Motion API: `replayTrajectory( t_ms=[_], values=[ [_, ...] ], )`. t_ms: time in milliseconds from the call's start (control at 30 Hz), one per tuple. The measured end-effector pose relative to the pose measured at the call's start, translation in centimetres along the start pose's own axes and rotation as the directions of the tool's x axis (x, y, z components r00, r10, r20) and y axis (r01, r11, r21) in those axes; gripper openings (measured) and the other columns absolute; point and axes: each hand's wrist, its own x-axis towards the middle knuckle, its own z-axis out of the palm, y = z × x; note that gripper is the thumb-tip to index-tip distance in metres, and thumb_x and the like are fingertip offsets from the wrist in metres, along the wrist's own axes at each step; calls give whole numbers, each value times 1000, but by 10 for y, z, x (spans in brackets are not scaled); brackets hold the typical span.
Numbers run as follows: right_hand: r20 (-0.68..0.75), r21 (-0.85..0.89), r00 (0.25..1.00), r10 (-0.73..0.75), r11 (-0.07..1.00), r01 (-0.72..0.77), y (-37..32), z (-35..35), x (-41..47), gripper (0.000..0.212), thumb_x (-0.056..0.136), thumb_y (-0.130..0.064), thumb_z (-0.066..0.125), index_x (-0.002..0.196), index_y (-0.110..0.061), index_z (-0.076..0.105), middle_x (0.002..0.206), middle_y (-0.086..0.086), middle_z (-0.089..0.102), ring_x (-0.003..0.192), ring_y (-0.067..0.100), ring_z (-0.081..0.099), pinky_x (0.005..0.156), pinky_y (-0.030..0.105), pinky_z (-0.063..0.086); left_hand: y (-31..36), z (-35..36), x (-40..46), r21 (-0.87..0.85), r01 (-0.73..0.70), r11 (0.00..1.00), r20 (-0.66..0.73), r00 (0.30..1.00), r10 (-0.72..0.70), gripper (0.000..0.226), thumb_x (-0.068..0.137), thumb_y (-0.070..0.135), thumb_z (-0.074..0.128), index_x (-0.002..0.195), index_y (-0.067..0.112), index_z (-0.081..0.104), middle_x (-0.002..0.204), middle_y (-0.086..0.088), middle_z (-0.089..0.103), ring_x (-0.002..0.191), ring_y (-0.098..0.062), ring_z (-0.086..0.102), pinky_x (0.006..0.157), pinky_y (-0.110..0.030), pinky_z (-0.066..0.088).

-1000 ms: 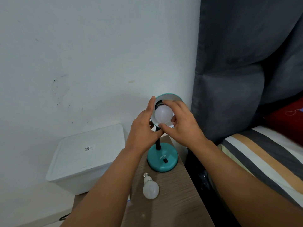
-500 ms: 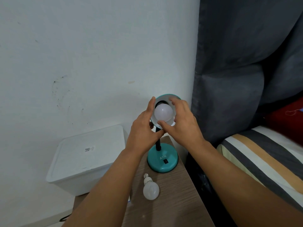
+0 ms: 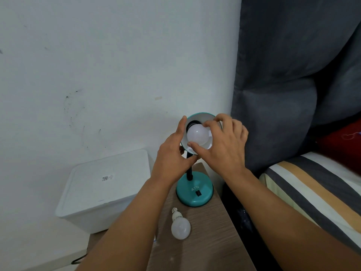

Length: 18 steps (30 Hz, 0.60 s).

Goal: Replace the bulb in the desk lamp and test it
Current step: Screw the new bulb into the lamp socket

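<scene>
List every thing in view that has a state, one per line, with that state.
Bulb in the shade: sitting at the socket, unlit, pinched by fingertips.
Spare bulb: lying loose on the wooden table, screw base toward the lamp.
Desk lamp: upright, off.
Lamp shade: tilted toward the camera.
Left hand: steadying the shade's rim.
Right hand: gripping the bulb.
White storage box: lid closed.

Lamp (image 3: 194, 189) on table (image 3: 211, 241); spare bulb (image 3: 180, 225) before it; bin (image 3: 103, 190) left.
</scene>
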Motion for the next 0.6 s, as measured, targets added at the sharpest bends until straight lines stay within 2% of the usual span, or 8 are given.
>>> replayTrajectory(
  t_ms=[100, 267, 433, 600],
  values=[
    [30, 82, 999, -18, 997, 15, 1, 4, 2, 60, 74, -65, 70, 119, -26, 59, 147, 9, 41, 136, 33, 36, 114, 56, 27, 1, 0, 0, -12, 2, 1000, 2, 1000, -2, 107, 77, 39, 84, 157, 47, 12, 110, 10, 62, 93, -7, 62, 83, -32, 57],
    [188, 376, 982, -23, 925, -51, 1, 8, 2, 59, 88, -50, 66, 138, -28, 44, 161, 4, 24, 142, 28, 33, 106, 54, 43, 0, 0, 0, -34, 0, 999, -4, 1000, 0, 107, 78, 38, 84, 156, 49, 12, 111, 11, 63, 96, -6, 62, 83, -31, 57],
    [186, 391, 981, -60, 920, -18, 5, 13, 2, 58, 93, -50, 60, 145, -33, 40, 163, 1, 14, 143, 27, 31, 105, 49, 45, 0, 0, 0, -34, -3, 999, -11, 1000, 3, 106, 79, 39, 84, 157, 46, 13, 117, 11, 63, 100, -5, 61, 84, -28, 57],
    [187, 393, 980, -72, 920, -8, 6, 16, 4, 60, 93, -52, 58, 147, -37, 36, 161, 2, 16, 139, 29, 36, 102, 50, 49, 1, 1, 0, -36, -2, 999, -12, 1000, 2, 105, 79, 38, 84, 157, 45, 14, 114, 12, 63, 98, -5, 61, 83, -25, 56]
  ],
)
